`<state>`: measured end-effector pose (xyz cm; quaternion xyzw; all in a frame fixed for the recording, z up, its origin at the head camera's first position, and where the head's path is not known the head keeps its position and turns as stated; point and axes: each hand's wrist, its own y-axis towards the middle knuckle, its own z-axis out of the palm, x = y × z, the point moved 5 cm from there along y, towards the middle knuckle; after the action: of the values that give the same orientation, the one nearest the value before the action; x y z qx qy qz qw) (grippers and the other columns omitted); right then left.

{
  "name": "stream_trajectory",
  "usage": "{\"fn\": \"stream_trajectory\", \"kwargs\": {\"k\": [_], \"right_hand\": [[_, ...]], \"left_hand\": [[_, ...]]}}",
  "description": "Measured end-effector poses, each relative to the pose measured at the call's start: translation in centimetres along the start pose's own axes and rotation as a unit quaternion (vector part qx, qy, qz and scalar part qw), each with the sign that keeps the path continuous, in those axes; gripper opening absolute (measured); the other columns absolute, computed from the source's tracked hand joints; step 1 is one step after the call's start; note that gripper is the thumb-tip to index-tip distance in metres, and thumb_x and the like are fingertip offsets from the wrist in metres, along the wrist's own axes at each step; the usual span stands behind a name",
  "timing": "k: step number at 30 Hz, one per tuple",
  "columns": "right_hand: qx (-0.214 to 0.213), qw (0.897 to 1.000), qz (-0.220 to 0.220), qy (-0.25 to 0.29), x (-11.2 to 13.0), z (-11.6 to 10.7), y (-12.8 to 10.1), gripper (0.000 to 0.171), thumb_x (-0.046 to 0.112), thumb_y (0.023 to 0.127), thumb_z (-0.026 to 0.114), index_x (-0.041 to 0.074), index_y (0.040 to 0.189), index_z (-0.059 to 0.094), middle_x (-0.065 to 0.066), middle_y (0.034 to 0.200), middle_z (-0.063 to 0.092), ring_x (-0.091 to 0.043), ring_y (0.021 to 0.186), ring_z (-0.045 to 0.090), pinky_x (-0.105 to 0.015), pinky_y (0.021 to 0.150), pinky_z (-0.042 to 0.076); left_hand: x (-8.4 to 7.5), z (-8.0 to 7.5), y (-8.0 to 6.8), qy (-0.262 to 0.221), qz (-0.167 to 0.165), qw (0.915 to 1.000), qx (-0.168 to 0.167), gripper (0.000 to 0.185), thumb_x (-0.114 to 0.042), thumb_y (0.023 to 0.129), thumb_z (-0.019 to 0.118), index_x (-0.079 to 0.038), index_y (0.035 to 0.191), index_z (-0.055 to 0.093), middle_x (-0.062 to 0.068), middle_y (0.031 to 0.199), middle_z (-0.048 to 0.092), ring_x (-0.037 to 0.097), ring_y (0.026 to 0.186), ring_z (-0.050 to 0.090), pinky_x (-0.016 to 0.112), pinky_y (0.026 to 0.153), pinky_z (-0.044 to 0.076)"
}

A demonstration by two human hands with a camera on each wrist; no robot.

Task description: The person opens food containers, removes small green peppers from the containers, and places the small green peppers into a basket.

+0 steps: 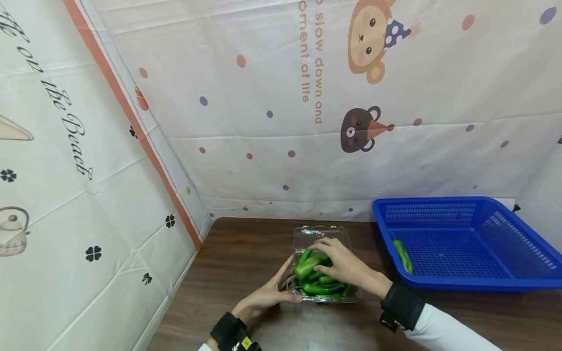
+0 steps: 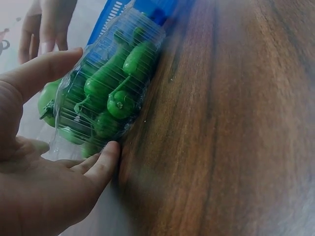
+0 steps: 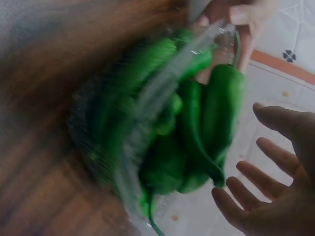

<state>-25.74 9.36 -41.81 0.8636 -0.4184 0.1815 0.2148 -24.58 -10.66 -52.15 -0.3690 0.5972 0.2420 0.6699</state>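
Observation:
A clear plastic box (image 1: 327, 299) full of green peppers (image 1: 322, 288) stands on the table, its lid (image 1: 319, 239) folded back behind it. My left hand (image 1: 268, 295) holds the box's left end between thumb and fingers. In the left wrist view, this hand (image 2: 49, 182) spans the ribbed wall from rim to base. Over the peppers is my right hand (image 1: 338, 261), fingers spread and loosely bent. The right wrist view shows that hand (image 3: 275, 182) beside a large pepper (image 3: 224, 103), with nothing between its fingers. A pepper stem hangs over the box's rim there.
To the right stands a blue perforated basket (image 1: 443, 281), with slim green peppers (image 1: 402, 256) lying at its left side. The dark wooden table (image 1: 210, 287) meets a printed white cloth (image 1: 272, 170) at the back and left.

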Motion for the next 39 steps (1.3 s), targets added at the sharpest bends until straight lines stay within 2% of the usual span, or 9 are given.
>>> {"fn": "stream_trajectory", "kwargs": {"k": [3,7,10,16,25,32,39], "right_hand": [[0.005,1.0,-0.017,-0.014,0.1,0.9,-0.1,0.044,0.014,0.09,0.079,0.006,0.131,0.065,-0.019,0.136,0.061,-0.043,0.125,0.056,-0.065,0.098,0.05],[0.004,0.997,-0.041,-0.06,0.3,2.0,-0.1,0.047,0.014,0.087,0.081,0.008,0.131,0.066,-0.016,0.134,0.063,-0.04,0.122,0.057,-0.066,0.097,0.047],[-0.001,0.994,-0.051,-0.094,0.3,2.7,-0.2,0.049,0.015,0.085,0.083,0.01,0.132,0.067,-0.014,0.132,0.064,-0.037,0.121,0.057,-0.064,0.097,0.046],[-0.021,0.988,-0.07,-0.138,0.1,3.4,-0.4,0.049,0.013,0.084,0.085,0.012,0.13,0.068,-0.009,0.128,0.065,-0.032,0.119,0.058,-0.059,0.095,0.048],[-0.052,0.986,-0.077,-0.137,0.0,3.4,-0.4,0.037,0.002,0.088,0.077,0.015,0.122,0.072,-0.004,0.119,0.067,-0.026,0.11,0.059,-0.053,0.09,0.049],[-0.066,0.989,-0.072,-0.111,-0.2,3.2,-0.4,0.04,-0.003,0.086,0.075,0.014,0.121,0.071,-0.005,0.117,0.065,-0.027,0.111,0.063,-0.054,0.095,0.052],[-0.088,0.986,-0.08,-0.121,-0.3,2.7,-0.3,0.04,-0.003,0.083,0.079,0.015,0.118,0.072,-0.005,0.114,0.066,-0.026,0.105,0.064,-0.051,0.092,0.054]], "left_hand": [[-0.1,0.0,0.0,-0.004,-0.001,1.0,0.002,0.111,-0.014,0.091,0.078,-0.037,0.165,-0.001,0.02,0.172,0.005,0.042,0.159,0.006,0.059,0.125,0.025],[-0.1,0.0,0.0,0.008,-0.01,0.9999,-0.001,0.11,-0.017,0.091,0.078,-0.039,0.165,-0.001,0.021,0.171,0.007,0.046,0.157,0.01,0.063,0.123,0.026],[-0.1,0.0,0.0,0.022,-0.015,0.9996,-0.003,0.11,-0.019,0.091,0.079,-0.04,0.165,-0.001,0.022,0.171,0.008,0.049,0.156,0.011,0.067,0.121,0.027],[-0.3,0.1,-0.1,0.023,-0.013,0.9997,-0.003,0.111,-0.016,0.092,0.078,-0.038,0.165,-0.002,0.021,0.171,0.007,0.045,0.158,0.008,0.064,0.123,0.024],[-0.3,-0.1,0.1,0.02,-0.011,0.9997,0.005,0.11,-0.014,0.093,0.076,-0.038,0.164,-0.004,0.016,0.173,0.004,0.044,0.158,0.012,0.064,0.12,0.031],[-0.1,-0.2,0.3,0.027,-0.007,0.9996,0.003,0.11,-0.019,0.092,0.078,-0.039,0.164,-0.003,0.015,0.173,0.006,0.043,0.158,0.013,0.065,0.12,0.031],[0.1,-0.4,0.4,0.019,-0.002,0.9998,0.008,0.111,-0.02,0.092,0.079,-0.039,0.164,-0.003,0.015,0.173,0.006,0.043,0.158,0.012,0.064,0.121,0.03]]}}
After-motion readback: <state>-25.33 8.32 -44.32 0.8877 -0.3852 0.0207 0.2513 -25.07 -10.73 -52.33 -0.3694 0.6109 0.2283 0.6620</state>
